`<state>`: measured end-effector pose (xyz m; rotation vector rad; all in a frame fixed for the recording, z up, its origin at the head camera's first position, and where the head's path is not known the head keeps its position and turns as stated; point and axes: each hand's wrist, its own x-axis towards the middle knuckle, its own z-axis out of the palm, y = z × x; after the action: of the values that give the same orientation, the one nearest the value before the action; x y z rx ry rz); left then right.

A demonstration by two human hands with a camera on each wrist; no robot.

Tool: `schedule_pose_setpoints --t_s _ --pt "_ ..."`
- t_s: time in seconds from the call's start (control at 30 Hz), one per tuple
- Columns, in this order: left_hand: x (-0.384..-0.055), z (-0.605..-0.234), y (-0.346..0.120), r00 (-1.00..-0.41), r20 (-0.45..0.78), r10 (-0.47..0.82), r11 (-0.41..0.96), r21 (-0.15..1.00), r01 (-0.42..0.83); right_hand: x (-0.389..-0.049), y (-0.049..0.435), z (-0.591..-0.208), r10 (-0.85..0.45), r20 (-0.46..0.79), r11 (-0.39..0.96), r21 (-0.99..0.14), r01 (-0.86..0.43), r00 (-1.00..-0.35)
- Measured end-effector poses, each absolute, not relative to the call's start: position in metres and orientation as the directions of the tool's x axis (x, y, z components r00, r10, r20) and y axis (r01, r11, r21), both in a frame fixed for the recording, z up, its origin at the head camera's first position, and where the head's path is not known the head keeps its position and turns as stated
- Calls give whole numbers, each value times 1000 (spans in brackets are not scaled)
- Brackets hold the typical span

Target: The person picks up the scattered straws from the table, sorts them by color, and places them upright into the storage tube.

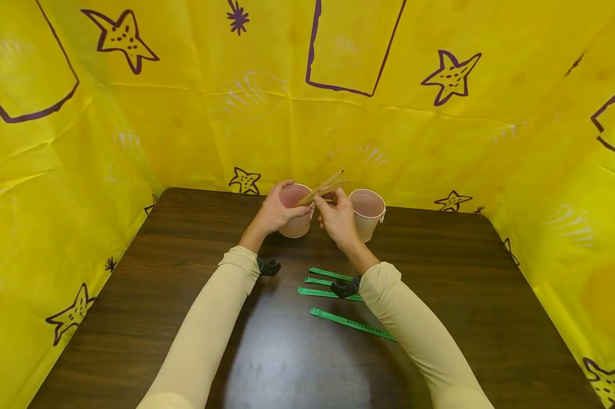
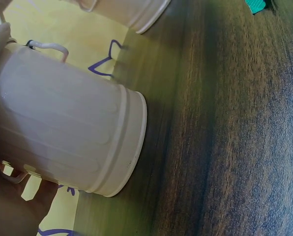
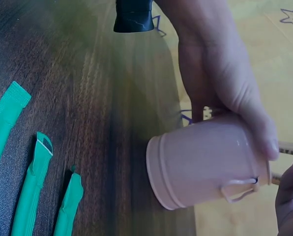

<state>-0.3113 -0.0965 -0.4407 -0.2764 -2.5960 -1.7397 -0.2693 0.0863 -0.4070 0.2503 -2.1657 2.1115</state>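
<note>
My left hand (image 1: 277, 212) grips a small pale pink bucket (image 1: 295, 228) from its left side, thumb near the rim. The bucket stands upright at the back of the table, its small wire handle (image 3: 237, 189) showing in the right wrist view. My right hand (image 1: 339, 220) pinches a bundle of thin wooden chopsticks (image 1: 330, 183) over that bucket's mouth. They slant, lower ends toward the bucket's opening and upper ends pointing up right. A second pink bucket (image 1: 368, 222) stands just right of my right hand, partly hidden by it.
Several green paper sleeves (image 1: 327, 292) lie on the dark wooden table (image 1: 184, 295) below my right forearm, which covers part of them. One sleeve's end (image 3: 44, 142) gapes open. A yellow cloth wall (image 1: 184, 130) with drawn starfish stands right behind the table's back edge.
</note>
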Motion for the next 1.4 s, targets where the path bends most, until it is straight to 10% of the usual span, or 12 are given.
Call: schedule_pose_setpoints --t_s 0.63,1.17,1.4 --pt "-311 -443 -96 -983 91 157 385 911 146 -249 103 -420 -99 148 171 -972 -164 -984" --pt "-300 -432 -96 -988 120 95 551 821 152 -192 187 -418 -516 -18 587 -736 -338 -856" --pt "-276 -412 -79 -912 402 82 654 669 354 -168 209 -423 -600 -87 648 -636 -419 -795"
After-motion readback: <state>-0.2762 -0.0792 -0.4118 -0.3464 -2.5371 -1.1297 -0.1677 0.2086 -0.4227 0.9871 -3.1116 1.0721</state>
